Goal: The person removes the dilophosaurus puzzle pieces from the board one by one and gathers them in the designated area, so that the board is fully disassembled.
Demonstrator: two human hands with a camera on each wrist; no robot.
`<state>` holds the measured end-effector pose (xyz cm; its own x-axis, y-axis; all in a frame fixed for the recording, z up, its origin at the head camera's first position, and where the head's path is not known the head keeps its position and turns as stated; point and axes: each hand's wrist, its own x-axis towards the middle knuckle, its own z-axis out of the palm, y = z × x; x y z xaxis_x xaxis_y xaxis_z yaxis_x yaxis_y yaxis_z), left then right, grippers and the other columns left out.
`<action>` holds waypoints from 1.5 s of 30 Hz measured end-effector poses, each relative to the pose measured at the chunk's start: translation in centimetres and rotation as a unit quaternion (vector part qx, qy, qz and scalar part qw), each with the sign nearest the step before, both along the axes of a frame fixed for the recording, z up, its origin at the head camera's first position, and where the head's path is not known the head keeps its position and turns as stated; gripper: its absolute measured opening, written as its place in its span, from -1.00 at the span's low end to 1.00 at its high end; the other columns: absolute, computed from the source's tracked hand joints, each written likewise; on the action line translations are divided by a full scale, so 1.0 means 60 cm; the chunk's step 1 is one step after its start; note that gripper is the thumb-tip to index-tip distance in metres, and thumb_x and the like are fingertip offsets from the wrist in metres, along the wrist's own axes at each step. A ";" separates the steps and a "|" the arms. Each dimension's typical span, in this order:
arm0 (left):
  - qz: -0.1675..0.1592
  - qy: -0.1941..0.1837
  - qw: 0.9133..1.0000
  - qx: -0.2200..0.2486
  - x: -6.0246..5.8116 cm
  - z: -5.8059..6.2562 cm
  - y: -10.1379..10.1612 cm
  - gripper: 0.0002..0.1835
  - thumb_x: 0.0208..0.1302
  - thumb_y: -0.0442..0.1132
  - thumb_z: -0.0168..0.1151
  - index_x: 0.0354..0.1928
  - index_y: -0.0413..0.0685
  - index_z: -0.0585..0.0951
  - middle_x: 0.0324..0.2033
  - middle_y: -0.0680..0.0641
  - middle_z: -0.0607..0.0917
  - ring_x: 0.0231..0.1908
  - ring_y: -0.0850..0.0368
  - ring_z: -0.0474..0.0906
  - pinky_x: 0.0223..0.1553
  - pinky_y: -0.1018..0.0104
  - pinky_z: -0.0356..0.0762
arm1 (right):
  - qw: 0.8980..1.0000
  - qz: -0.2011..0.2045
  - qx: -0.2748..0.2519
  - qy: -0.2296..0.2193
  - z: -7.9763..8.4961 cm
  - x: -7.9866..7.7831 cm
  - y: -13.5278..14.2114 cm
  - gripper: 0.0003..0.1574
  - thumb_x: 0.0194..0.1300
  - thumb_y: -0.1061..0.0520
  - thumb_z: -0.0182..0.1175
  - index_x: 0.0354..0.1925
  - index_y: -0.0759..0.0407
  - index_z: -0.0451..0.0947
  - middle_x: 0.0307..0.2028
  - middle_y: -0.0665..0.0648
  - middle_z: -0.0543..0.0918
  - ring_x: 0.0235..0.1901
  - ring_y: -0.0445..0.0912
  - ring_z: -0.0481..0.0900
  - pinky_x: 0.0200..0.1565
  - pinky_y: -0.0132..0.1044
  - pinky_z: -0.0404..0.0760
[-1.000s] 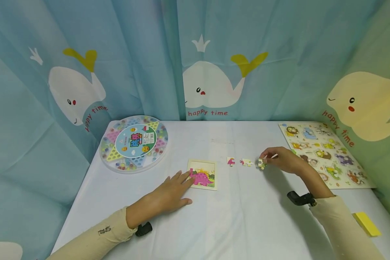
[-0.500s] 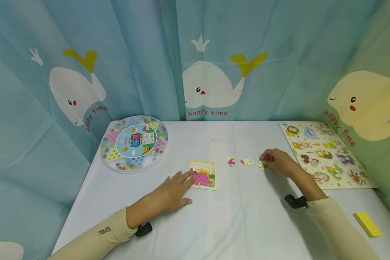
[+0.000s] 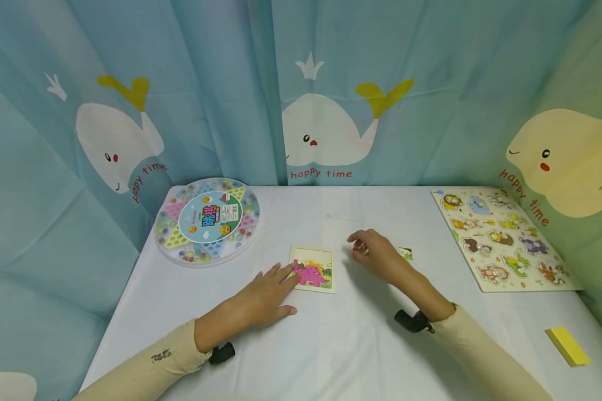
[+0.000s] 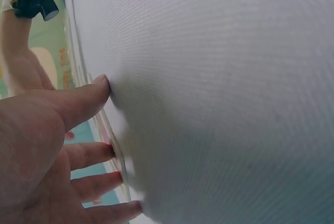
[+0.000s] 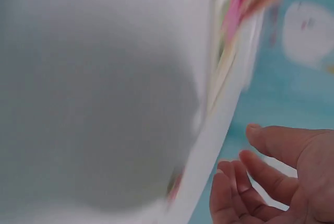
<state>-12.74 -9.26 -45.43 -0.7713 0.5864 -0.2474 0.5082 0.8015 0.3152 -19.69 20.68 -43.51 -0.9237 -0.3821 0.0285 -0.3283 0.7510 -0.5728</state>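
A small square jigsaw board [image 3: 326, 253] with a pink dinosaur picture lies mid-table. Resting on its left edge are the spread fingers of my left hand [image 3: 265, 295]; the left wrist view shows the fingertips near the board's rim. My right hand [image 3: 378, 257] hovers over the table to the board's right, fingers loosely bent. In the right wrist view there is a gap between thumb and fingers, holding nothing. A bit of pink puzzle piece [image 3: 356, 248] shows among its fingers; the white piece is hidden behind that hand. Farther right lies a green puzzle piece [image 3: 405, 254].
At the back left sits a round marble-game box [image 3: 178, 252]. An animal peg puzzle board [image 3: 474, 267] lies on the right, with a yellow block [image 3: 568, 346] nearer the front. A whale-print curtain [image 3: 411, 139] hangs along the table's back edge.
My right hand has let go of the green piece, left it lying on the table, and moved left over the other loose pieces. The left hand has stayed on the board.
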 end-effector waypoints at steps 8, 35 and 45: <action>-0.005 0.007 1.000 -0.001 -0.004 -0.002 0.001 -0.21 0.51 0.17 0.25 0.62 -0.02 0.31 0.65 -0.14 0.17 0.60 -0.31 0.12 0.44 -0.36 0.30 | 0.997 0.058 0.023 -0.035 -0.022 0.026 -0.122 -0.62 0.41 0.25 0.38 0.14 0.31 0.60 0.00 0.24 0.60 -0.13 -0.01 0.66 -0.04 -0.17 0.74; -0.003 0.021 1.000 0.004 0.001 -0.003 -0.005 -0.23 0.50 0.17 0.26 0.57 -0.08 0.37 0.60 -0.29 0.21 0.59 -0.29 0.16 0.43 -0.33 0.33 | 0.994 0.078 0.076 0.026 -0.032 0.027 -0.170 -0.70 0.38 0.34 0.37 -0.02 0.22 0.47 -0.24 0.12 0.60 -0.34 -0.11 0.52 -0.25 -0.24 0.66; -0.001 0.026 1.000 0.007 0.002 -0.001 -0.005 -0.26 0.49 0.16 0.28 0.53 -0.06 0.40 0.58 -0.29 0.26 0.57 -0.30 0.20 0.41 -0.34 0.36 | 0.997 0.075 -0.002 -0.012 -0.023 0.022 -0.149 -0.84 0.42 0.30 0.35 -0.08 0.17 0.59 -0.22 0.07 0.73 -0.21 -0.10 0.66 -0.01 -0.16 0.73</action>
<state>-12.64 -9.56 -45.46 -0.7812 0.5918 -0.1987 0.5266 0.7957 0.2993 -18.40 11.72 -44.91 -0.8570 -0.5153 0.0087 -0.4224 0.6925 -0.5849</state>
